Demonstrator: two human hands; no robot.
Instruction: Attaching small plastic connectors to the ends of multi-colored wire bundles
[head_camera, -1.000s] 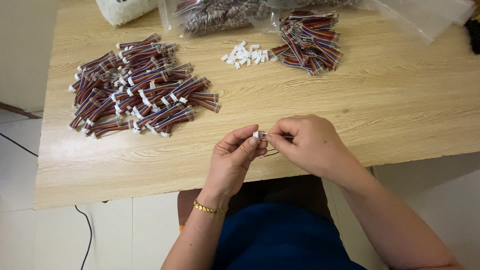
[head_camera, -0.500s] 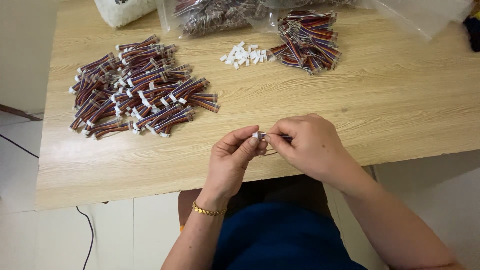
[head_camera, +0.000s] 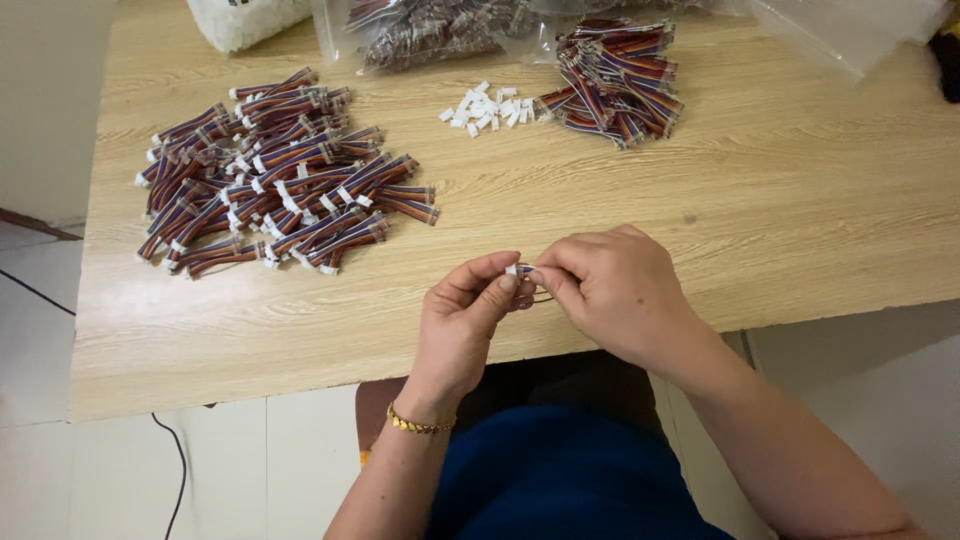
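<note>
Fingers of the left hand (head_camera: 462, 322) and right hand (head_camera: 610, 290) are closed together on a small white connector (head_camera: 513, 269) with its short wire bundle, held just above the counter's (head_camera: 800, 200) near edge; keeping the plug pinched squarely between both thumbs looks wise. Finished harnesses (head_camera: 275, 190) lie heaped toward the left edge, loose white housings (head_camera: 487, 106) and bare wire bundles (head_camera: 618, 80) sit by the far edge, and nothing stands between them and the hands.
</note>
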